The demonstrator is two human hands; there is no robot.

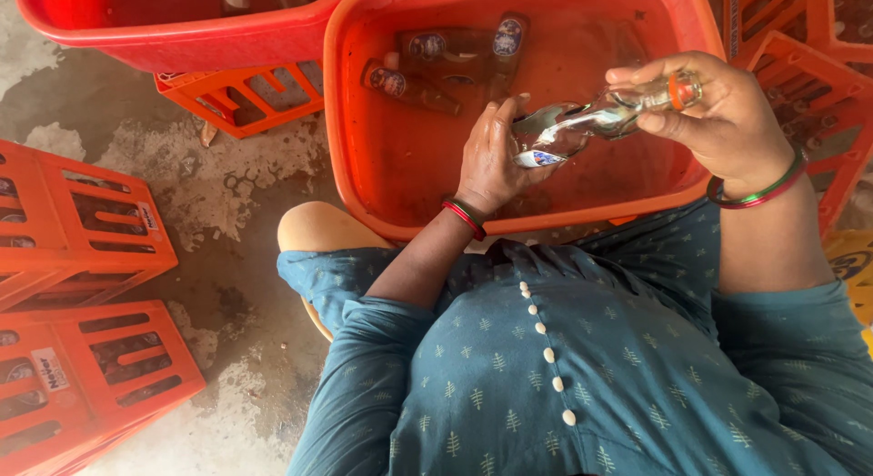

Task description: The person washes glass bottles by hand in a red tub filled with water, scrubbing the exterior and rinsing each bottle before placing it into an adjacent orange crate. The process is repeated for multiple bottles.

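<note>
Two hands: both of yours are on one clear glass bottle [591, 121], held over the near orange tub [400, 158]
Left hand [491, 158]: your fingers wrap the bottle's wide base, where a torn silvery label clings; a red and green bangle [465, 216] sits at that wrist
Right hand [718, 112]: closed round the bottle's neck, thumb and fingers pinching just below the orange cap [680, 90]; green and red bangles [759, 192] circle that wrist
Bottle: lying nearly level, base toward your left, capped end toward your right; it hangs above the water, clear of the tub's rim
Tub: filled with murky water; several dark bottles [446, 62] with round labels lie sunk at its far side, well apart from your hands
Second tub [173, 26]: red, at the upper left, just beside the first; what lies in it is too dim to tell
Crates: orange plastic crates [82, 303] stand on the wet concrete floor [227, 258] to your left; more crates [809, 67] stand to your right, behind your right hand
Clothing: you wear a teal printed garment [564, 385] with a row of pale buttons
</note>
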